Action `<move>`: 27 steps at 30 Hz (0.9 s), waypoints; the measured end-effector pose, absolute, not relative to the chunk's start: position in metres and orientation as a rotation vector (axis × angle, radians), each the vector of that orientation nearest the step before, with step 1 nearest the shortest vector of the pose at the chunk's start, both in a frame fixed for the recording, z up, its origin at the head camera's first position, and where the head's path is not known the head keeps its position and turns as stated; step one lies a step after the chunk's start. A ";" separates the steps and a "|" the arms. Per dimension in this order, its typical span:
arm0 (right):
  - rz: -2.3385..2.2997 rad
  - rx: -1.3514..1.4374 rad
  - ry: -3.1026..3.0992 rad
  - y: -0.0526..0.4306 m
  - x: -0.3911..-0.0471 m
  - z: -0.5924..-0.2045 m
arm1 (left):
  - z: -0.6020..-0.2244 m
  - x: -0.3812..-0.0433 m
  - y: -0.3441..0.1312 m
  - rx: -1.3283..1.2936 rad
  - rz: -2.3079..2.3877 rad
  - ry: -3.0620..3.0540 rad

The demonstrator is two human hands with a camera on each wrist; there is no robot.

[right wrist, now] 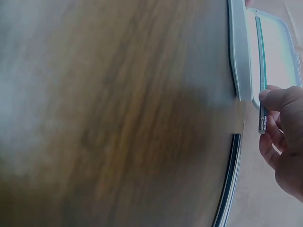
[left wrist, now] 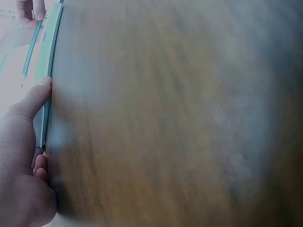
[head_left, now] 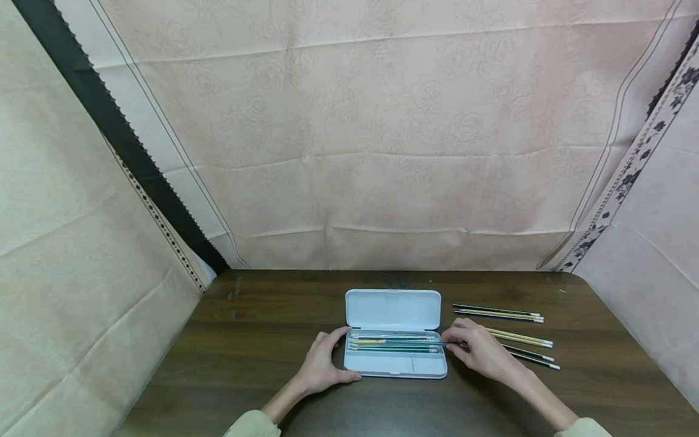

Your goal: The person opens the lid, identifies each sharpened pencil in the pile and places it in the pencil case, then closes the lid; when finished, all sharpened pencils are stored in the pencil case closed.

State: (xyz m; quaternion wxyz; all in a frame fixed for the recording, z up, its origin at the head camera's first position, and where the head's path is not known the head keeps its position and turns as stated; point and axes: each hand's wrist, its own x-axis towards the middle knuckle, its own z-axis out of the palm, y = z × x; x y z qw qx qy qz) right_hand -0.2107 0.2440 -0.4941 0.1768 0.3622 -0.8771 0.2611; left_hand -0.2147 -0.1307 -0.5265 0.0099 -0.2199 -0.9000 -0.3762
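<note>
A pale blue plastic pencil case (head_left: 382, 365) lies with its lid (head_left: 393, 308) raised at the back. Several pencils (head_left: 394, 348), mostly green, lie lengthwise in its larger compartment. My left hand (head_left: 321, 368) holds the case's left end, thumb at the front corner and index finger near the hinge. Above the case's right end, my right hand (head_left: 479, 351) pinches a green pencil (right wrist: 262, 61) near its blunt end. In the right wrist view this pencil's tip points away from the hand, over the case. From the head, it is hard to separate from the pencils below.
To the right lie more pencils in small groups: dark and yellowish ones (head_left: 498, 313) at the back, yellowish ones (head_left: 521, 338) in the middle, dark ones (head_left: 532, 356) nearer. All rest on the brown wooden table (head_left: 262, 340), with pale cloth (head_left: 382, 152) hanging behind.
</note>
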 end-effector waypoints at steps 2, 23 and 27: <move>0.727 1.016 -2.506 0.241 -0.211 -0.495 | -0.527 -0.215 -0.131 -0.685 -1.175 -2.811; 0.755 1.063 -2.609 0.208 -0.215 -0.492 | -0.527 -0.214 -0.131 -0.676 -1.194 -2.813; 0.774 1.083 -2.592 0.204 -0.216 -0.492 | -0.527 -0.215 -0.132 -0.678 -1.190 -2.804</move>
